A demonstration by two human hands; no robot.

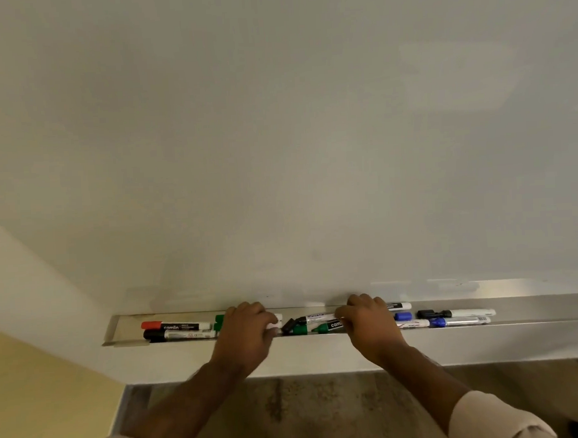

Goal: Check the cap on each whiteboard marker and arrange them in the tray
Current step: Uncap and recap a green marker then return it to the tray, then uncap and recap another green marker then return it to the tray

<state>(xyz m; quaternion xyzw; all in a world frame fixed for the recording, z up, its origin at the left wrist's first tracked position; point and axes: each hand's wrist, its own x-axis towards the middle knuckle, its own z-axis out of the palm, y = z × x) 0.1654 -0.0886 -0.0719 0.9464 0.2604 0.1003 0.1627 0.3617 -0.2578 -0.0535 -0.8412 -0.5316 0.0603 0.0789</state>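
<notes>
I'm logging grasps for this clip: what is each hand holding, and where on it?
Left hand grips white marker ends. Right hand pinches the green marker at its barrel's right end.

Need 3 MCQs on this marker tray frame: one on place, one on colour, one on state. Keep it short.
1. Where does the red-capped marker lie in the tray?
A. Far left end
B. Far right end
C. Between the hands

2. What colour is the cap of the marker just below the red-capped one?
A. Blue
B. Black
C. Green

3. What is the left hand doing?
A. Hanging free below the tray
B. Lying flat on the whiteboard
C. Gripping white-barrelled markers in the tray

Answers:
1 A: it sits nearest the tray's left end, left of both hands.
2 B: the black-capped marker lies right under it.
3 C: its fingers curl round white marker ends; the right hand likewise reaches into the tray.
</notes>
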